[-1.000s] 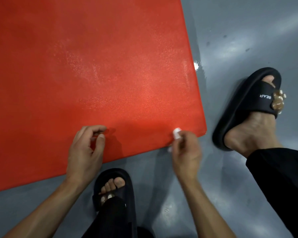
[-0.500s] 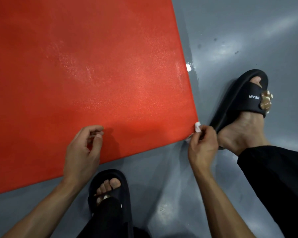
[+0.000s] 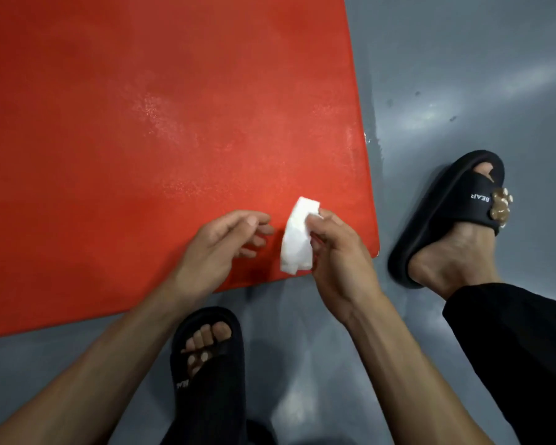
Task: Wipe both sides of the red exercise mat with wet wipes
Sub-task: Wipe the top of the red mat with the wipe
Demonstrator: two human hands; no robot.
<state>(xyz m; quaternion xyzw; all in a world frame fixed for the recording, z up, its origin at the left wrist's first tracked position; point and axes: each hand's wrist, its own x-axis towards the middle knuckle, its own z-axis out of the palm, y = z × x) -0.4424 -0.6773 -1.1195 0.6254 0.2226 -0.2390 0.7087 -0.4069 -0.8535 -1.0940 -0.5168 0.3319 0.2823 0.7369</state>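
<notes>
Right hand point(image 3: 337, 252) grips crumpled wipe point(image 3: 297, 240) over mat's point(image 3: 142, 139) 5 o'clock corner. Left hand point(image 3: 219, 248) loose, empty, just beside wipe at 9 o'clock. Mat on floor point(image 3: 463, 75).

Right hand point(image 3: 337, 255) holds a white wipe point(image 3: 297, 240) above the red mat point(image 3: 161, 139), left hand point(image 3: 219, 248) beside.

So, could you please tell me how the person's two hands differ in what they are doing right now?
The right hand pinches a crumpled white wet wipe; the left hand holds nothing. The right hand's fingers are curled into a grip, while the left hand's fingers are loosely spread toward the wipe. Both hover over the near edge of the red mat, close together.
</notes>
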